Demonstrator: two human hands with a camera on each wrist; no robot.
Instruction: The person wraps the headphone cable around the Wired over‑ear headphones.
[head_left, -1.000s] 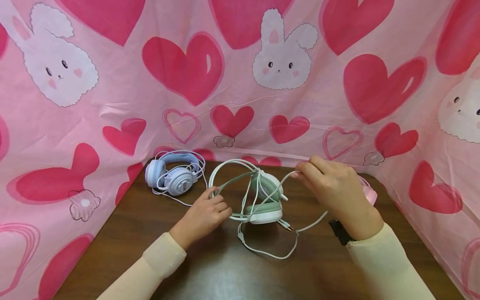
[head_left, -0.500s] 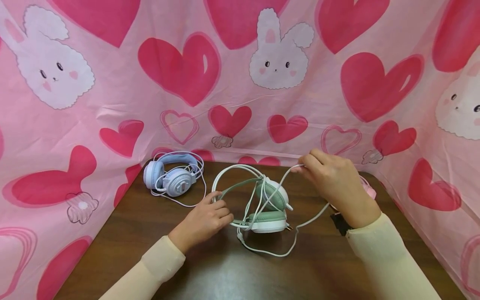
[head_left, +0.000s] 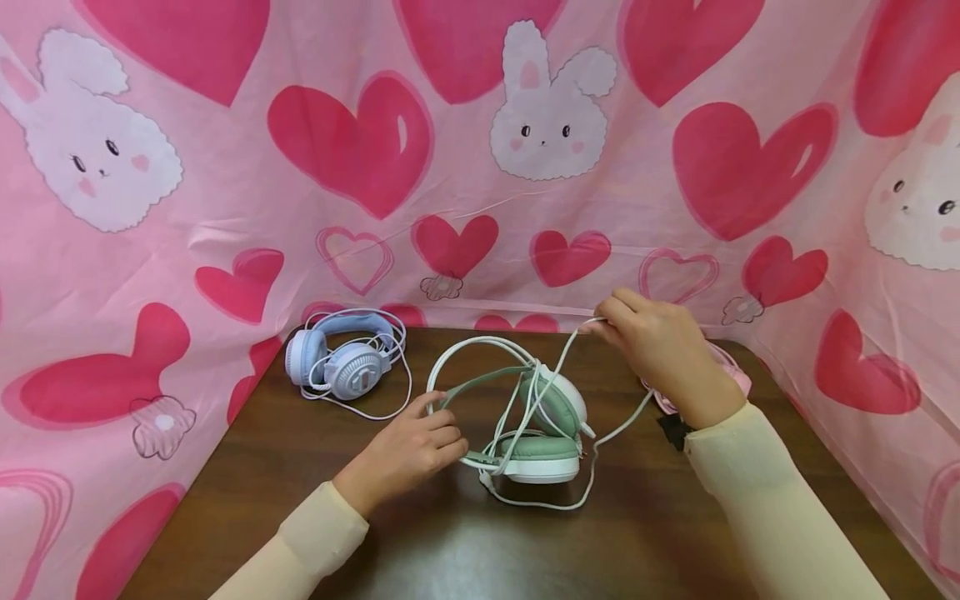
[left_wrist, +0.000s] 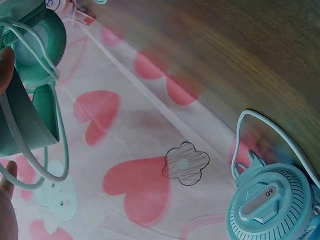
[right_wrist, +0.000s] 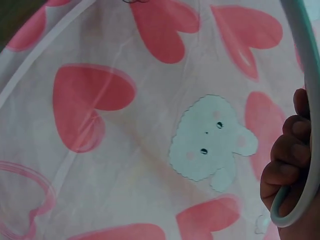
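My left hand point(head_left: 405, 450) grips the headband of white and green headphones point(head_left: 542, 469) at the middle of the table. In the left wrist view, the green headband point(left_wrist: 47, 112) passes between the thumb and fingers, with loops of cord over it. The earcups hang on the right side, soft green pads showing. My right hand point(head_left: 663, 346) is raised to their right and pinches their white cable point(head_left: 567, 347). From there one strand slopes down to the headphones and another drops behind the hand. The right wrist view shows curled fingers point(right_wrist: 290, 170) around the cable point(right_wrist: 302, 30).
Light blue headphones point(head_left: 356, 372) with their cord lie at the back left of the brown wooden table point(head_left: 450, 550). Pink headphones point(head_left: 735, 379) sit at the back right, partly hidden by my right arm. A pink curtain point(head_left: 480, 192) with hearts and rabbits encloses the table.
The headphones have tilted, their earcups swinging right and down toward me, and now cover most of the plug. My right hand has risen slightly, drawing the cable strand straighter.
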